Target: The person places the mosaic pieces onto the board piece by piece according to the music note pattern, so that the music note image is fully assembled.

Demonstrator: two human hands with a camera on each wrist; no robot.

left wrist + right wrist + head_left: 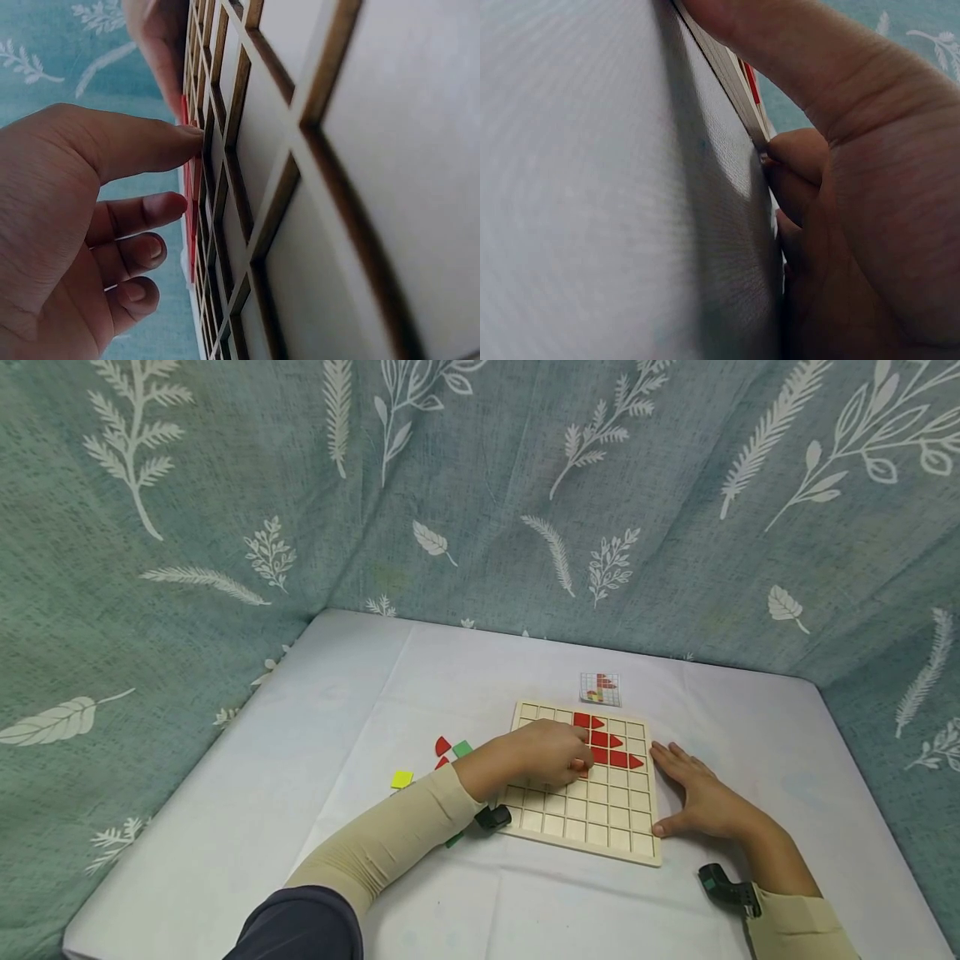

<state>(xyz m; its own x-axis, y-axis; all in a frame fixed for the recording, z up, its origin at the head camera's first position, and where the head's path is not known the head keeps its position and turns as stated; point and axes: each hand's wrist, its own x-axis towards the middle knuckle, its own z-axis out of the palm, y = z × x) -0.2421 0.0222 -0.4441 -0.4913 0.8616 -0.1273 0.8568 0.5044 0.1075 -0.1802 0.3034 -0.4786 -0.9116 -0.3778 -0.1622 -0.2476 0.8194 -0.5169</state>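
A pale wooden grid board [596, 835] lies on the white-covered table. Over its upper middle, my left hand [546, 752] bends its fingers at a red tile [582, 772]. The left wrist view has the thumb [161, 142] tip right at the grid, the index finger hidden behind it and the other fingers loosely curled. Three rows of red tiles [600, 739], each with a pointed end to the right, sit in the grid. My right hand [701, 793] rests spread along the board's right edge, thumb [780, 52] and fingertips against the rim.
Beyond the board lies a small pattern card [600, 691] with a printed grid. Left of the board are loose pieces: a yellow square [402, 779], a red quarter-circle [442, 746] and a green piece [462, 749]. A leaf-patterned curtain [480, 510] stands behind the table.
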